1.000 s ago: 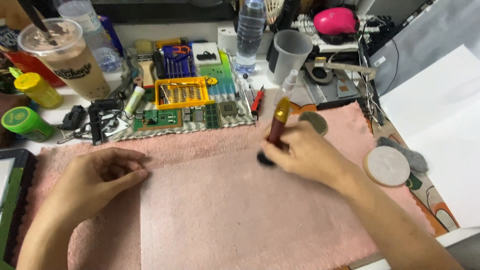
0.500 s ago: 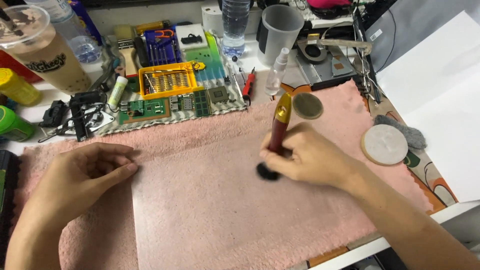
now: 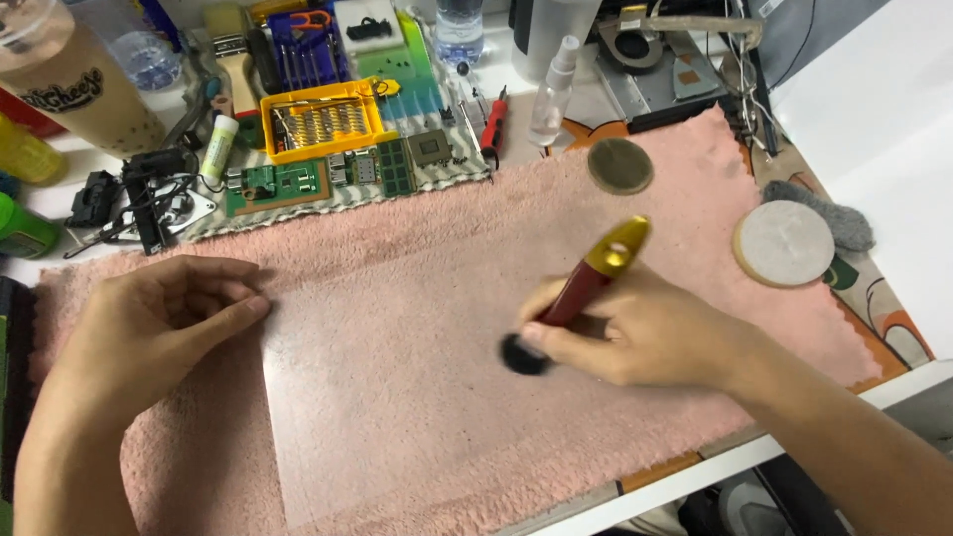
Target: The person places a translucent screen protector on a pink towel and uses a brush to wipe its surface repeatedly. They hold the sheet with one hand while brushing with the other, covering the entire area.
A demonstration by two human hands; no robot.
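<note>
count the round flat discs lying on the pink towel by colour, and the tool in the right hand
Olive-brown disc: 1
White disc: 1
Red and gold tool with a black round tip, held in the right hand: 1
Total: 3
All lie over the pink towel; the left hand presses on a clear sheet.

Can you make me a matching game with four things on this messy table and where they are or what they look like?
Things:
1. red and gold tool
2. clear sheet
3. yellow tray
4. white round pad

Descriptions:
A. on the pink towel's right edge
B. full of small metal bits
C. held in the right hand
D. under the left hand's fingertips

Pairs: 1-C, 2-D, 3-B, 4-A
</note>
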